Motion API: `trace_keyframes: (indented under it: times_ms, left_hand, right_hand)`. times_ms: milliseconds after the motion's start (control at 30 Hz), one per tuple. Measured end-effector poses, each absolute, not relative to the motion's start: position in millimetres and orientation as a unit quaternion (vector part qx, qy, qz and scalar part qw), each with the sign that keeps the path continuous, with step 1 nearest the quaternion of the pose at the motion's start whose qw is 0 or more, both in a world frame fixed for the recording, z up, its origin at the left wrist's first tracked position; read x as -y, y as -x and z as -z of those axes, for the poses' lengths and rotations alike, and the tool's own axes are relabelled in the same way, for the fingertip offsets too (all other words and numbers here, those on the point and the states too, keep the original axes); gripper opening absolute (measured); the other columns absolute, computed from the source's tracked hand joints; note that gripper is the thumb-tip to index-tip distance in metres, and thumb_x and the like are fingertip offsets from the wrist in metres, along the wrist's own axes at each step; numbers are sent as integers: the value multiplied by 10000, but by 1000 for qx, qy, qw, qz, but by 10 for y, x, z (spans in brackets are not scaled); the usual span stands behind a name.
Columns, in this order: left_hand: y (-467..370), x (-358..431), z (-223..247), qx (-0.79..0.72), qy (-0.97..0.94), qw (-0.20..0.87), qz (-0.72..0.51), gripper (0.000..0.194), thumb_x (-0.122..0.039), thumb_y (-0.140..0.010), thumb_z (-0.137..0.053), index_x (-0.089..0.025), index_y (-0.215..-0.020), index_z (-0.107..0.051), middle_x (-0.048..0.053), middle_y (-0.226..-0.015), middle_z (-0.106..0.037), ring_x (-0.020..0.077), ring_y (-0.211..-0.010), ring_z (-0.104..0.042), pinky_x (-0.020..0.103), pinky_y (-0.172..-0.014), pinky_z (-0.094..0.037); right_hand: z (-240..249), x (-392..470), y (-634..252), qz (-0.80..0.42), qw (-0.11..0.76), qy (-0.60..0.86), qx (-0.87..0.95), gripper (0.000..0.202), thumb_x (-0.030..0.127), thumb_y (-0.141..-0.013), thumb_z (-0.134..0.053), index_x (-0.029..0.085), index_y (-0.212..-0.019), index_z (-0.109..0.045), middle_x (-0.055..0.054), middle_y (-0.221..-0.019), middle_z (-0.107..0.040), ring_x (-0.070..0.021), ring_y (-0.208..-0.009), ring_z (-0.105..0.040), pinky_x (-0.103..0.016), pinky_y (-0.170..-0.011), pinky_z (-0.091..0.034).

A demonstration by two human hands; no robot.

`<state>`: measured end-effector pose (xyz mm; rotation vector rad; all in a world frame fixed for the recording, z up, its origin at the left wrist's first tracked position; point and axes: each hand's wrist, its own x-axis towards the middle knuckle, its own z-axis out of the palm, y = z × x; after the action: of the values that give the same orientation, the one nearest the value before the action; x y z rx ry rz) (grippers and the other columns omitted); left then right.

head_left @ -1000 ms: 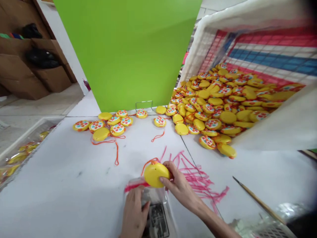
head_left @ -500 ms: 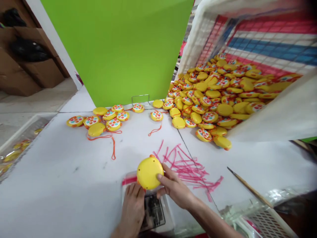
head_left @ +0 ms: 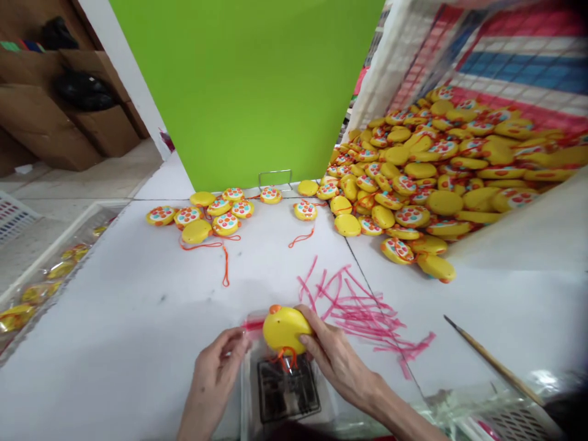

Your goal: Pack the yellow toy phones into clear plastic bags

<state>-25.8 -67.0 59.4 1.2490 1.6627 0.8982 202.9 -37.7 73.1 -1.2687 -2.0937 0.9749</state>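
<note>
Right hand [head_left: 337, 355]: yellow toy [head_left: 285, 331] pinched, thumb against fingers | left hand [head_left: 218, 370]: seemingly pinching clear bag [head_left: 255, 326] edge

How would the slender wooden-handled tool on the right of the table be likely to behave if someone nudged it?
The tool looks stiff, as its long shaft lies straight. Being so slender, it is probably light. It may roll or swivel if nudged, since the shaft seems round and the table looks smooth.

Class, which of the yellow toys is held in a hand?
The toy pinched in the right hand, its plain yellow side showing; no hand touches any other.
</note>
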Motion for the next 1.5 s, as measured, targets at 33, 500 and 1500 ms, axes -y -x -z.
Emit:
trace_keyframes:
  times_ms: [33,500,1500]
  left_hand:
    - [222,648,-592,-646,-488,464,-360,321,-463,-805,-523,-168,-848,-642,45,-753,-705,197,-698,-653,276,-624,-522]
    - [32,614,-482,-575,-426,593,-368,274,-402,-805,-549,-146,-822,-644,53,-739,-705,200,-734,-652,285,-655,-498]
    - [116,688,-377,-603,-436,575,-340,301,-476,-775,-543,-183,-831,-586,64,-833,-719,228,-815,-668,302,-722,-515]
  right_hand:
    - [-733,378,-2023,-351,246,464,775,360,240,-947,-342,207,-1304,-370,-65,-954,-650,-172,-748,-625,-254,-681,-484]
    - [-741,331,-1777,-150,97,434,883,172,179,-879,-540,189,-735,-634,-17,-724,-646,-141,-624,-588,-230,-527,-344]
    - [-563,256,-3533,-88,86,747,653,209,299,-776,-482,203,-623,-587,-45,-648,-634,-180,-532,-550,-272,-504,-330]
